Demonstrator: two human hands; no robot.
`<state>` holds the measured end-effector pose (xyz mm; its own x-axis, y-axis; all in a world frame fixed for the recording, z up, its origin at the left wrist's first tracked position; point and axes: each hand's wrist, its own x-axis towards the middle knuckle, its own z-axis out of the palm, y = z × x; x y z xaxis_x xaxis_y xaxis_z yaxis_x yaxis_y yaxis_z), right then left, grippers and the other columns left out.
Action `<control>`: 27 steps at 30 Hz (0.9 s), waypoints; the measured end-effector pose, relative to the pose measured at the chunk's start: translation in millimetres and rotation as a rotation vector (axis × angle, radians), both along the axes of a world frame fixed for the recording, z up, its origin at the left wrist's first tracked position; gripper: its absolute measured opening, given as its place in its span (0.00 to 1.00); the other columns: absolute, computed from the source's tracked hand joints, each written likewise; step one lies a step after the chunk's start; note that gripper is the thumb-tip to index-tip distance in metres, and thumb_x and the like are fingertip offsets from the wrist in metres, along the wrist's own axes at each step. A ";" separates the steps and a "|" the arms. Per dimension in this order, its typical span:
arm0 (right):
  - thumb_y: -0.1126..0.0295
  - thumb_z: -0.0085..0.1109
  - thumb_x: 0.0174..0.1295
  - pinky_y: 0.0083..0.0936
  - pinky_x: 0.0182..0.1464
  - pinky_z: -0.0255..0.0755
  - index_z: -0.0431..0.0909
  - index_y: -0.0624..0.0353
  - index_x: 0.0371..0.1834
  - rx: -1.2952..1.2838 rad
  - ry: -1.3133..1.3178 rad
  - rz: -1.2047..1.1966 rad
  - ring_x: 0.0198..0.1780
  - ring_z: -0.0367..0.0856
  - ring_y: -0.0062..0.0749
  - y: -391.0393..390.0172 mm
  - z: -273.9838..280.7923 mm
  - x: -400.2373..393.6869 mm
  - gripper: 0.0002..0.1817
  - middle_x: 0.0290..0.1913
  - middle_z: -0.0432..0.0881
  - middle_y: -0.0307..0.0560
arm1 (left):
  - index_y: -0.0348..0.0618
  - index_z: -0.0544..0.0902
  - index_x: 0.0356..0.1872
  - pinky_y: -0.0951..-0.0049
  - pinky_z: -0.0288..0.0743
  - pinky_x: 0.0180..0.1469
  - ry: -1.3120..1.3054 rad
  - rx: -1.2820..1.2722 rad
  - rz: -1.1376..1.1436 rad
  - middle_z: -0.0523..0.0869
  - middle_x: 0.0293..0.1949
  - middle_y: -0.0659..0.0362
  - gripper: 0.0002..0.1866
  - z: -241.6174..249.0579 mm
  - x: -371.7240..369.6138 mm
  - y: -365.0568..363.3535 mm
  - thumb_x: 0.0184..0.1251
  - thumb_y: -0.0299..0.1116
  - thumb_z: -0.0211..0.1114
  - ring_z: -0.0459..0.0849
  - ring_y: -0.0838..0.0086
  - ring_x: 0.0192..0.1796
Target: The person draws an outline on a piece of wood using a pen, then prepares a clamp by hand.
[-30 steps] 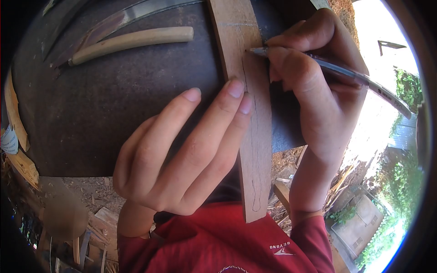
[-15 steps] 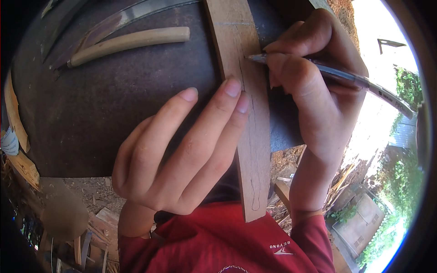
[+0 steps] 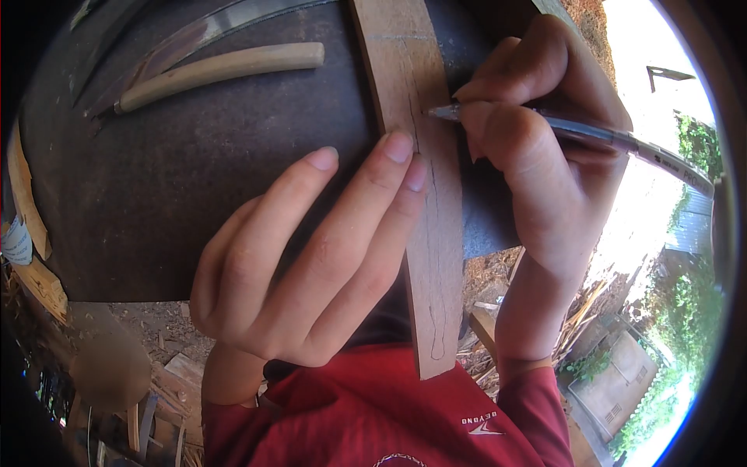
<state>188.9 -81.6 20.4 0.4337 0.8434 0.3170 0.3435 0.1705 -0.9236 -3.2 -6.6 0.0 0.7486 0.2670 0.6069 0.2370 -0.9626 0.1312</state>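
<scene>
A long flat wooden strip (image 3: 436, 233) lies over the dark work surface, its near end against the red shirt, with thin drawn outlines along it. My left hand (image 3: 311, 257) rests fingertips on the strip's left edge, fingers spread and nothing gripped. In my right hand (image 3: 545, 140) a clear pen (image 3: 591, 131) is pinched, its tip at the strip's upper right part. To the left, a curved pale wooden handle (image 3: 226, 74) lies on the surface, with a dark tang at its left end.
The dark work surface (image 3: 156, 202) carries a curved blade-like piece (image 3: 210, 31) at the top left. Pale wood offcuts (image 3: 39, 288) lie at its left edge. Wood shavings and scraps cover the ground below.
The pen tip has moved slightly down and to the right along the strip, with my right hand's fingers shifting a little. My left hand has hardly moved.
</scene>
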 end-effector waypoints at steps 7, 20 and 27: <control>0.60 0.71 0.64 0.17 0.29 0.61 0.73 0.63 0.33 0.092 -0.008 0.035 0.26 0.70 0.18 0.5 -9.3 1.3 0.19 0.26 0.77 0.42 | 0.43 0.91 0.49 0.74 0.83 0.56 0.009 0.003 -0.005 0.93 0.51 0.63 0.18 1.7 -0.7 0.9 0.61 0.36 0.64 0.85 0.70 0.52; 0.62 0.70 0.64 0.17 0.28 0.59 0.73 0.64 0.32 0.067 0.074 0.003 0.25 0.68 0.18 -1.7 -9.1 -5.2 0.18 0.25 0.75 0.42 | 0.42 0.91 0.49 0.74 0.83 0.56 0.013 0.000 -0.008 0.93 0.51 0.62 0.17 2.1 -1.8 2.0 0.60 0.34 0.64 0.85 0.70 0.52; 0.69 0.65 0.61 0.17 0.28 0.59 0.73 0.64 0.31 0.056 0.068 0.001 0.25 0.68 0.18 1.3 -2.9 -8.8 0.11 0.26 0.75 0.43 | 0.42 0.91 0.49 0.74 0.83 0.57 0.024 -0.009 -0.010 0.93 0.51 0.61 0.17 2.1 -2.5 2.1 0.60 0.33 0.64 0.85 0.70 0.53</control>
<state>180.1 -80.3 17.5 0.4549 0.8258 0.3334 0.2803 0.2226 -0.9337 -5.8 -4.5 2.1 0.7653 0.2646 0.5868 0.2306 -0.9638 0.1339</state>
